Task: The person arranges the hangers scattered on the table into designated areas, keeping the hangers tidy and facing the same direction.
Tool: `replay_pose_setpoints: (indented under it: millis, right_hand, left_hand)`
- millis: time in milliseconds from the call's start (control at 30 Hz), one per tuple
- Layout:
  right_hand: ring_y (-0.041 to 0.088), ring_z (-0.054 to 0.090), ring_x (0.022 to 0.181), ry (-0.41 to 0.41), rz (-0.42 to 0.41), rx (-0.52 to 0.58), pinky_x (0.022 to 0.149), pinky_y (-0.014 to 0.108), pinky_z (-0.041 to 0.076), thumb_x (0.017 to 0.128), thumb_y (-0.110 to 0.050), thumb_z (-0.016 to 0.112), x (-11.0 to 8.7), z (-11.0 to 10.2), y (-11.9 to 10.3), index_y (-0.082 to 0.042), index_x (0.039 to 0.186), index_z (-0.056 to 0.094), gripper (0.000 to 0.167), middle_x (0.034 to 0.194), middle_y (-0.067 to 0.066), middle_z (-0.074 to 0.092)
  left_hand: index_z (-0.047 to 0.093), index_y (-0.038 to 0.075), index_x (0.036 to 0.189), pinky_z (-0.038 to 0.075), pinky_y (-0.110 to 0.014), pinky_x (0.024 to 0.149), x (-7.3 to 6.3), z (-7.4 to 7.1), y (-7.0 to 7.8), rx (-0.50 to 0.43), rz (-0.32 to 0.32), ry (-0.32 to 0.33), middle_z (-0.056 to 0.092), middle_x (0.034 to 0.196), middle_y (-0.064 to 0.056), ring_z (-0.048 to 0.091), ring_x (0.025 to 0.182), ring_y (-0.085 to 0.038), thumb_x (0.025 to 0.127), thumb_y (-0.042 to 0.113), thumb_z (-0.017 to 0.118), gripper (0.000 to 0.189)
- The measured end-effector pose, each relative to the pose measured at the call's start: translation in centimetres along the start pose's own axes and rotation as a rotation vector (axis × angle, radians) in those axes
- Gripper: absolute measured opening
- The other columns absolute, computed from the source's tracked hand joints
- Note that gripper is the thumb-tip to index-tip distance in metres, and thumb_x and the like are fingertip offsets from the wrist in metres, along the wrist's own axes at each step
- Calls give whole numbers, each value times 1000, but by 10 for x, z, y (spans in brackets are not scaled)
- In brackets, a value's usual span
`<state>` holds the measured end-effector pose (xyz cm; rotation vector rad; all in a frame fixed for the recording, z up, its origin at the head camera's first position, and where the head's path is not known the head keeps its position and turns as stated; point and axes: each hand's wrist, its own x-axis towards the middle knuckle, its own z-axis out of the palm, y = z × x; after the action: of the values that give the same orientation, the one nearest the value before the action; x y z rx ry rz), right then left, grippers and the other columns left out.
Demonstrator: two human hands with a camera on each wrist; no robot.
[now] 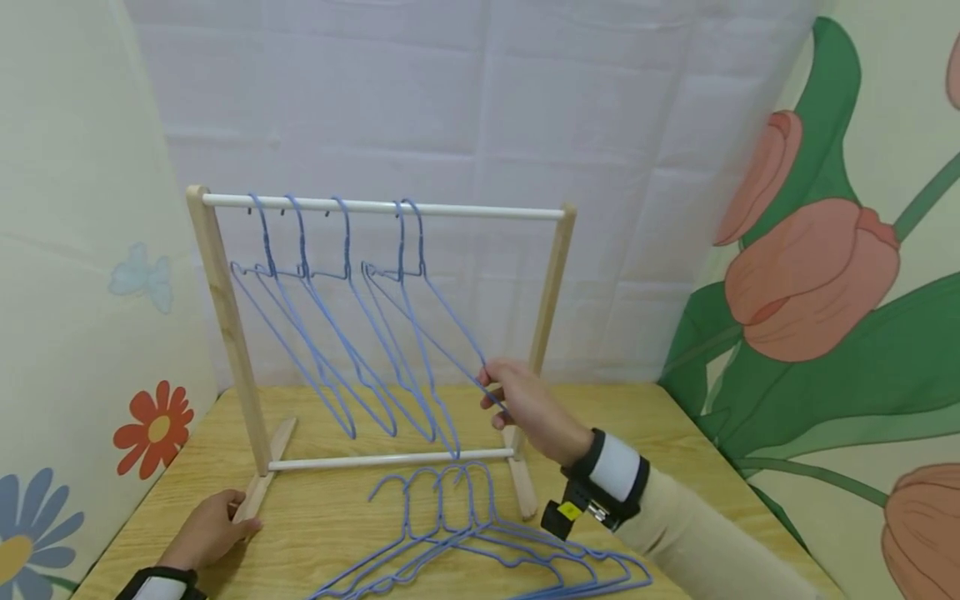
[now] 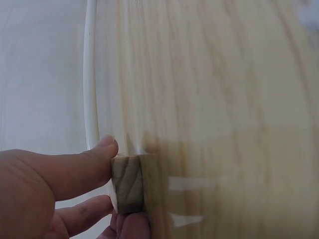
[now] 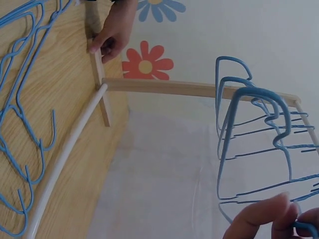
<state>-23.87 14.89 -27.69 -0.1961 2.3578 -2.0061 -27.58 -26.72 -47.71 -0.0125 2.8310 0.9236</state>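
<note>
A small garment rack with wooden posts and a white top rod [image 1: 487, 210] stands on the table. Several blue wire hangers hook over that rod. My right hand [image 1: 536, 408] pinches the lower corner of the rightmost hanger [image 1: 453, 319], whose hook is over the rod. In the right wrist view the right fingers [image 3: 259, 214] show at the bottom edge, on the blue wire. Down at the left, my left hand [image 1: 210, 527] grips the front end of the rack's wooden foot [image 1: 257, 497]. The left wrist view has thumb and fingers around that foot's end [image 2: 128, 181].
More blue hangers [image 1: 438, 546] lie overlapping on the wood-grain table [image 1: 600, 417] in front of the rack, hooks toward it. A white lower bar [image 1: 390, 460] joins the two feet. White cloth [image 1: 420, 100] hangs behind, with flower-patterned panels [image 1: 813, 275] on both sides.
</note>
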Motion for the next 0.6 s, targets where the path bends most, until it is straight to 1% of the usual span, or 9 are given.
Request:
replay_pose_setpoints:
  millis: [100,267,500,600]
  right_hand:
    - [18,54,82,5,-6,15,56,22,44,103,-13,37,0,5,4,-3,92,53,22,102,8,49]
    - [18,55,85,-20,-4,22,61,24,45,107,-16,36,0,10,6,-2,96,52,24,102,7,49]
    - [15,57,85,-15,7,40,66,26,47,110,-19,35,1,10,11,1,105,49,26,104,9,51]
    - [15,57,86,-21,9,48,70,28,48,111,-22,35,1,8,12,-1,106,49,26,103,8,51]
  left_hand:
    - [51,-23,116,49,-46,79,-1,0,0,6,9,4,62,93,-20,58,85,-27,91,17,76,53]
    - [51,-23,117,49,-44,78,-1,0,-1,11,5,5,62,92,-19,57,84,-26,91,17,76,53]
    - [51,-23,117,48,-44,78,-2,-1,-1,5,-5,3,61,92,-19,57,84,-26,91,16,75,53]
    - [51,-23,116,48,-44,78,-2,0,-1,8,-5,3,61,92,-18,57,83,-26,91,16,75,52]
